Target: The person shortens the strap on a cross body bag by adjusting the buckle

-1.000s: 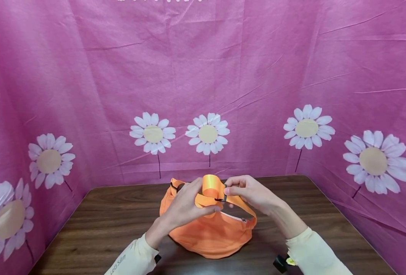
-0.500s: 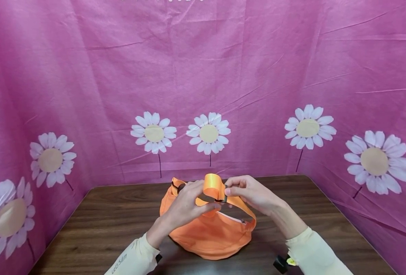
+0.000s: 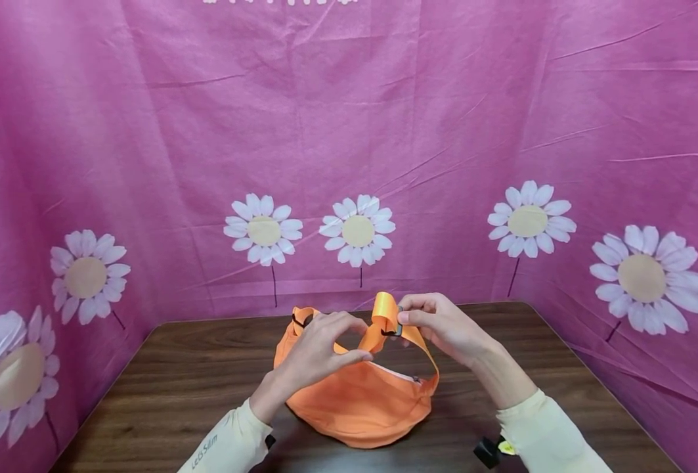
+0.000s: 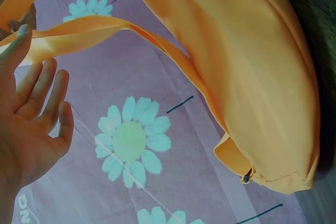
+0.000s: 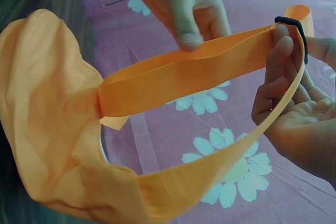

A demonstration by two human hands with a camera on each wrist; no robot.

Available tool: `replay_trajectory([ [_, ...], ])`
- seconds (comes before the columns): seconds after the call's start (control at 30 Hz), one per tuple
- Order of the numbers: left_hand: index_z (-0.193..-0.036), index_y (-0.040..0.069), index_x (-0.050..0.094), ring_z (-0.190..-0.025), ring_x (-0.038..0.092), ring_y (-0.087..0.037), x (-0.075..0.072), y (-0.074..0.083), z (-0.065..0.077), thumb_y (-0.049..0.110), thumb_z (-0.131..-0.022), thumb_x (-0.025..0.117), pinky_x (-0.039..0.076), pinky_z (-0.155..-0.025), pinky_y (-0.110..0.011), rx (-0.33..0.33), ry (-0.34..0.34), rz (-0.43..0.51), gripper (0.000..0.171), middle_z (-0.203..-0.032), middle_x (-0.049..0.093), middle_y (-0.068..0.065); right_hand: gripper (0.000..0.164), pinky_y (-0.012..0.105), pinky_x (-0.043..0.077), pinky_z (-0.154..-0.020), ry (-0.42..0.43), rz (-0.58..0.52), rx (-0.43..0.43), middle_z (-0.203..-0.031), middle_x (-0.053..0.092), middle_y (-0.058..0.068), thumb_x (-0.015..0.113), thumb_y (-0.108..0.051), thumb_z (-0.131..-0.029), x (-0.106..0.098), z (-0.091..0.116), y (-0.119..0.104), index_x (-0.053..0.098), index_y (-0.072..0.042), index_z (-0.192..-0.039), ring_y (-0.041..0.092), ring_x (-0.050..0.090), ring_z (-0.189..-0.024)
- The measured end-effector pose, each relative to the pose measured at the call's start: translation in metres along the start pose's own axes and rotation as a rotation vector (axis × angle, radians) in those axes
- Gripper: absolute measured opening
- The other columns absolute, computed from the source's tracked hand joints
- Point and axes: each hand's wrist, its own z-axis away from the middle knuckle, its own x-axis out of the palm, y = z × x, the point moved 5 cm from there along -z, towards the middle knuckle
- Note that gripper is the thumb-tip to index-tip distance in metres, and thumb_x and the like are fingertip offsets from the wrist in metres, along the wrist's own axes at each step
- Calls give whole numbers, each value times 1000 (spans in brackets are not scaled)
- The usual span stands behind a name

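The right hand, grip pinching the buckle, has shifted rightward since the earlier frame; the left hand has its grip spread beside the strap. The bag rests on the desk, long axis left-to-right, curved bottom toward the person

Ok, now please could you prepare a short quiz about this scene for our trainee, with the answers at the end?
1. Multiple choice: what do the fingers of the right hand hold?
a) a table edge
b) a black buckle
c) a flower stem

2. True or false: the strap beside that buckle lies flat on the table.

3. Fill in: the pink cloth is printed with white ____.

Key: 1. b; 2. false, the strap is held up above the table; 3. flowers.
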Motion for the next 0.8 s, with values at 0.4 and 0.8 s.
replay_trajectory([
  [0.4,-113,19,69,-100,62,-12,-1,-20,4,35,-82,87,45,-91,-40,-63,-31,22,39,-106,68,5,14,33,52,-72,63,-15,-16,-90,66,9,58,-9,-102,-13,4,-9,68,1,-97,21,60,-78],
  [0.8,-112,18,70,-99,61,-11,-8,-31,7,37,-81,88,48,-89,-38,-60,-30,-41,40,-105,69,4,17,27,49,-69,109,-74,-23,-88,65,5,53,-6,-101,-24,8,-11,69,-2,-95,18,59,-73],
])
